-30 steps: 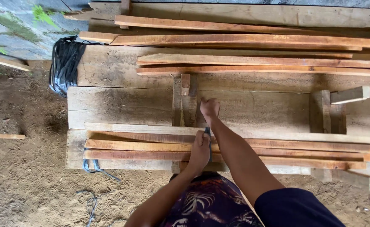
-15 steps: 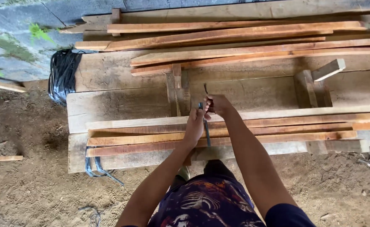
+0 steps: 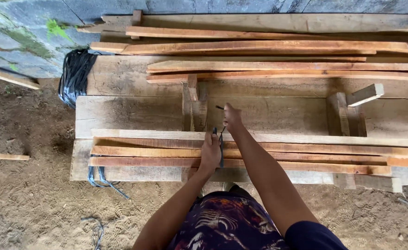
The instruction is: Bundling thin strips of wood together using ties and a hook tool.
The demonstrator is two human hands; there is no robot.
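While I am looking down through the head camera, my left hand (image 3: 210, 153) is gripping a thin dark plastic strap (image 3: 221, 149) that is running near-to-far across the bundle of long reddish wooden slats (image 3: 306, 155). My right hand (image 3: 232, 116) is pinching the strap's far end just beyond, so both hands are sitting close together. The slats' long axis is lying left to right, crosswise to the strap, on broad grey planks (image 3: 129, 113).

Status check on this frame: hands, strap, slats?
Left hand grips dark strap over wooden slats. Right hand pinches strap's upper end. Nothing in the way.
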